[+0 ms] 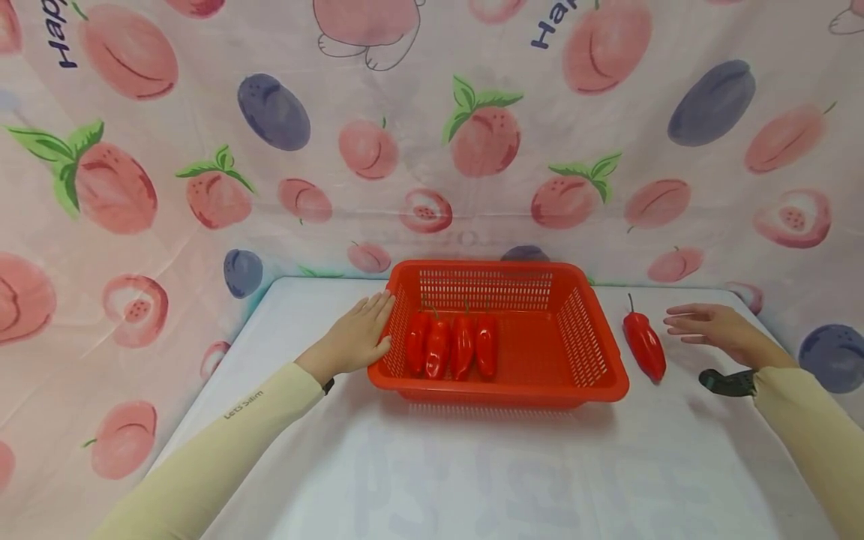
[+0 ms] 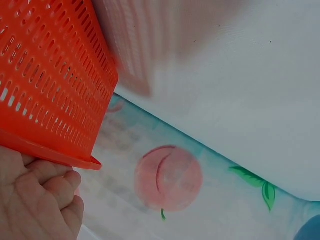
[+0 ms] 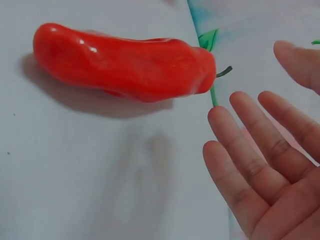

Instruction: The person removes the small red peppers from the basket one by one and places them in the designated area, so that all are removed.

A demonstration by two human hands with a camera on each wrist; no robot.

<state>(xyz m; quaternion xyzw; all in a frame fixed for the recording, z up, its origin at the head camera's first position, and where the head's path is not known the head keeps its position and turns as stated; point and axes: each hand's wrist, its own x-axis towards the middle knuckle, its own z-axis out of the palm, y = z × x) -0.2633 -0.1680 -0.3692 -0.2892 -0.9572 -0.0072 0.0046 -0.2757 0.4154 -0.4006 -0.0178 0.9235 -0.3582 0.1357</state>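
A red plastic basket (image 1: 533,345) with slotted walls stands on the white table, with several red peppers (image 1: 463,346) lying side by side in its left half. On the basket's left rim rests my left hand (image 1: 361,330), its fingers extended; the left wrist view shows this hand (image 2: 37,200) against the rim. One more red pepper (image 1: 645,346) lies on the table to the right of the basket, its stem pointing away. Just right of it my right hand (image 1: 718,330) hovers, holding nothing. In the right wrist view, spread fingers (image 3: 265,145) are apart from the pepper (image 3: 125,67).
A white table (image 1: 472,472) carries the basket and the loose pepper. Behind and at the sides hangs a pink cloth (image 1: 418,90) printed with fruit. A black strap (image 1: 727,382) sticks out at the right wrist.
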